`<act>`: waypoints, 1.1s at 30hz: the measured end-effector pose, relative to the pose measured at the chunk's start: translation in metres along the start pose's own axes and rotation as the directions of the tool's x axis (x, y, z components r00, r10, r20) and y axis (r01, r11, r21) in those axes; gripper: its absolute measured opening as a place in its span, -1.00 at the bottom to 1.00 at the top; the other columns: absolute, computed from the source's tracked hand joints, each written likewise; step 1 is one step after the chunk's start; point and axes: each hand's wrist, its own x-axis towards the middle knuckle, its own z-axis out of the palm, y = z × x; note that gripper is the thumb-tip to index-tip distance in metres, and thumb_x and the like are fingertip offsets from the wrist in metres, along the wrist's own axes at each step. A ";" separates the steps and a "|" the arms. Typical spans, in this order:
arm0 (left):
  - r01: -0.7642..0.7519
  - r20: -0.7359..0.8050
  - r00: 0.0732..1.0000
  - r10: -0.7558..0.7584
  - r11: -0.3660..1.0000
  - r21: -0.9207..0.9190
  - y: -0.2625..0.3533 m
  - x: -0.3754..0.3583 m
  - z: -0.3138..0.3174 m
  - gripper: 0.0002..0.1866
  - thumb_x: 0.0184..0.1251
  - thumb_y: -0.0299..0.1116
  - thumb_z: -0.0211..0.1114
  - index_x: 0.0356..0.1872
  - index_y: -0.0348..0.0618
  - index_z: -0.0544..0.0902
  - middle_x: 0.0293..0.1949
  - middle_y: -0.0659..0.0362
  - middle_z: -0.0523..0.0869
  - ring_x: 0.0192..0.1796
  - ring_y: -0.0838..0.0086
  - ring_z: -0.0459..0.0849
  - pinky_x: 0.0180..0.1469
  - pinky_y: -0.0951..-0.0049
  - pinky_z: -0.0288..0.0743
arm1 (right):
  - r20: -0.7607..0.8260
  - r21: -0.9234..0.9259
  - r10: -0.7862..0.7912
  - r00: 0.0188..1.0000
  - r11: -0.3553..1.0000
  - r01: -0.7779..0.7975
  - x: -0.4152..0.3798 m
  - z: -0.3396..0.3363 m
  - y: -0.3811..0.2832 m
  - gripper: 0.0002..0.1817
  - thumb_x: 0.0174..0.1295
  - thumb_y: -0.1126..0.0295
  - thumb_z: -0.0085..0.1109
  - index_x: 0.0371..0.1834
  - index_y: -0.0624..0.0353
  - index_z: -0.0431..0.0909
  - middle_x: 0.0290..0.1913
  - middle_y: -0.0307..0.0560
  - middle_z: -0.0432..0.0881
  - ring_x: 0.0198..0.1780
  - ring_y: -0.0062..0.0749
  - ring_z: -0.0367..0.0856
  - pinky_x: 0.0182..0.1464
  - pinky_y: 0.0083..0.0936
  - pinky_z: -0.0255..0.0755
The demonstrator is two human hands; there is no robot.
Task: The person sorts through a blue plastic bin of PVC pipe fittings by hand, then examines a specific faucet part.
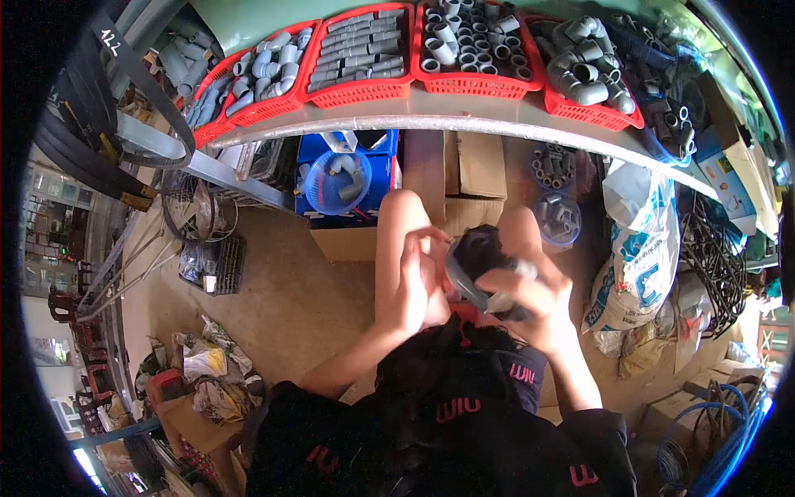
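My right hand is wrapped round a rounded grey-and-black object and holds it above my lap, between the knees. It has a grey curved edge and a dark upper part; its exact kind I cannot tell. Just left of that object is my left hand, palm turned inward, fingers bent and apart, with nothing visible in them. Its fingertips come close to the object's grey edge. Something red shows in my lap below the object, partly covered.
Red baskets of grey pipe fittings line the shelf ahead. Below it are a blue basket on a blue box, a cardboard box and a bowl of fittings. A white sack stands right; crumpled wrappings lie left.
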 end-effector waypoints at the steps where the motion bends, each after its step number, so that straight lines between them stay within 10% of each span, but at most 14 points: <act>1: 0.306 0.253 0.934 -0.251 0.929 -0.209 0.000 0.003 -0.010 -0.50 0.43 0.10 -0.12 -0.13 -0.23 0.39 -0.49 0.22 0.47 -0.54 0.52 0.40 -0.47 0.51 0.31 | 0.003 -0.033 -0.008 1.000 0.999 0.008 -0.004 0.002 -0.003 -0.56 -0.36 0.55 0.34 -0.30 -0.15 0.58 -0.32 -0.28 0.53 -0.38 -0.34 0.49 -0.21 -0.48 0.37; 6: -0.050 0.154 0.988 0.014 0.971 0.234 0.003 -0.013 -0.001 -0.52 0.35 -0.11 0.13 0.03 -0.39 0.39 -0.23 0.12 0.57 -0.24 0.53 0.50 -0.17 0.55 0.35 | -0.161 0.184 0.057 0.985 0.983 -0.027 -0.017 0.022 0.005 -0.57 -0.32 0.68 0.27 -0.29 0.05 0.55 -0.35 -0.18 0.50 -0.35 -0.33 0.49 -0.26 -0.50 0.41; 9: -0.379 0.343 0.912 0.224 0.778 0.500 0.015 -0.015 -0.004 -0.45 0.32 -0.18 0.18 0.16 -0.43 0.33 -0.12 0.09 0.55 -0.08 0.48 0.48 0.00 0.49 0.32 | 0.018 0.562 0.586 0.810 0.664 -0.492 -0.019 0.032 0.006 -0.55 -0.22 0.77 0.15 -0.19 0.12 0.48 -0.40 -0.31 0.42 -0.27 -0.60 0.46 -0.21 -0.55 0.40; 11: -0.528 0.492 0.832 0.257 0.636 0.562 0.036 -0.008 -0.001 -0.38 0.12 -0.41 0.34 0.24 -0.30 0.35 -0.07 0.04 0.49 -0.02 0.37 0.50 0.10 0.43 0.33 | 0.417 0.856 0.659 0.626 -0.054 -0.514 -0.021 0.041 0.011 -0.55 -0.07 0.73 0.17 -0.09 0.09 0.41 -0.32 -0.33 0.43 -0.28 -0.69 0.48 -0.26 -0.65 0.49; 13: -0.713 0.690 0.695 0.204 0.325 0.622 0.050 -0.007 -0.004 -0.33 -0.04 -0.56 0.35 0.23 -0.23 0.40 0.02 0.02 0.43 0.01 0.27 0.52 0.16 0.43 0.32 | 0.735 0.677 0.540 0.410 -0.621 -0.396 -0.025 0.044 0.012 -0.56 -0.02 0.70 0.19 -0.06 0.06 0.40 -0.32 -0.34 0.42 -0.30 -0.69 0.49 -0.31 -0.70 0.51; 14: -0.725 0.703 0.677 0.217 0.363 0.586 0.048 -0.005 -0.006 -0.31 -0.08 -0.57 0.35 0.22 -0.22 0.42 0.05 0.02 0.39 0.03 0.25 0.50 0.18 0.40 0.30 | 0.748 0.664 0.547 0.376 -0.622 -0.415 -0.022 0.041 0.009 -0.58 -0.01 0.69 0.19 -0.08 0.06 0.40 -0.30 -0.32 0.44 -0.31 -0.69 0.48 -0.31 -0.73 0.48; 17: -0.733 0.697 0.669 0.260 0.391 0.557 0.043 0.002 -0.013 -0.13 -0.19 -0.57 0.41 0.32 -0.17 0.29 0.19 0.03 0.23 0.17 0.20 0.40 0.25 0.26 0.24 | 0.279 0.918 0.657 0.701 0.033 -0.396 -0.026 0.044 0.023 -0.57 -0.08 0.68 0.24 -0.11 0.09 0.41 -0.30 -0.30 0.46 -0.33 -0.70 0.48 -0.34 -0.69 0.45; 19: -0.330 0.432 0.872 0.230 0.928 0.172 0.041 -0.011 0.002 0.00 -0.12 -0.48 0.45 0.41 -0.16 0.05 0.23 0.05 0.23 0.21 0.25 0.34 0.25 0.25 0.22 | -0.189 0.465 0.452 0.872 0.823 -0.326 -0.021 0.028 0.023 -0.56 -0.28 0.67 0.30 -0.24 0.10 0.48 -0.38 -0.29 0.43 -0.32 -0.60 0.44 -0.38 -0.51 0.36; 21: 0.251 0.604 0.797 -0.021 0.921 -0.298 0.032 0.000 -0.013 0.08 -0.05 -0.36 0.48 0.42 -0.17 -0.12 0.23 0.06 0.24 0.20 0.34 0.33 0.23 0.27 0.21 | -0.195 0.146 0.103 0.975 0.987 -0.075 -0.019 0.009 0.018 -0.60 -0.30 0.61 0.33 -0.30 0.03 0.52 -0.39 -0.23 0.43 -0.36 -0.40 0.44 -0.38 -0.45 0.37; 25: -0.110 0.432 0.890 -0.144 0.853 0.511 0.007 0.001 -0.034 -0.26 0.18 -0.50 0.30 0.35 -0.31 0.09 0.09 0.12 0.42 0.05 0.39 0.48 0.04 0.42 0.38 | -0.240 0.113 -0.010 0.971 0.993 0.038 -0.019 0.009 0.010 -0.58 -0.35 0.61 0.36 -0.32 0.02 0.54 -0.40 -0.19 0.43 -0.42 -0.36 0.47 -0.39 -0.51 0.37; 27: -0.430 0.443 0.878 0.180 0.704 0.566 0.017 -0.004 -0.004 -0.40 0.10 -0.66 0.25 0.23 -0.28 0.29 -0.03 0.06 0.53 -0.03 0.28 0.56 -0.05 0.39 0.45 | -0.305 0.375 0.240 0.922 0.920 -0.116 -0.021 0.022 0.017 -0.57 -0.29 0.67 0.29 -0.26 0.06 0.50 -0.37 -0.26 0.43 -0.39 -0.52 0.46 -0.37 -0.62 0.36; 29: -0.641 0.574 0.768 0.286 0.338 0.689 0.023 0.006 -0.001 -0.38 -0.02 -0.69 0.29 0.16 -0.25 0.36 -0.07 0.02 0.55 -0.03 0.23 0.57 -0.03 0.32 0.47 | 0.123 0.818 0.700 0.703 0.329 -0.471 -0.029 0.037 0.015 -0.64 0.04 0.62 0.16 -0.07 0.08 0.45 -0.24 -0.25 0.54 -0.31 -0.56 0.51 -0.28 -0.69 0.42; 31: -0.793 0.745 0.606 0.277 0.137 0.594 0.035 0.019 0.000 -0.40 -0.21 -0.70 0.29 0.04 -0.19 0.48 -0.10 0.03 0.57 -0.10 0.19 0.60 -0.05 0.27 0.50 | 0.652 0.752 0.561 0.510 -0.561 -0.345 -0.058 0.060 0.037 -0.68 0.24 0.46 0.08 0.07 0.05 0.42 -0.18 -0.18 0.57 -0.24 -0.53 0.58 -0.25 -0.69 0.51; 33: -0.848 0.823 0.524 0.220 0.047 0.528 0.041 0.025 -0.003 -0.41 -0.22 -0.71 0.28 0.01 -0.17 0.51 -0.12 0.07 0.59 -0.13 0.20 0.62 -0.06 0.25 0.51 | 0.677 0.661 0.368 0.637 -0.684 -0.308 -0.073 0.066 0.044 -0.63 0.31 0.33 0.02 0.19 0.00 0.35 -0.14 -0.15 0.58 -0.19 -0.43 0.62 -0.25 -0.61 0.59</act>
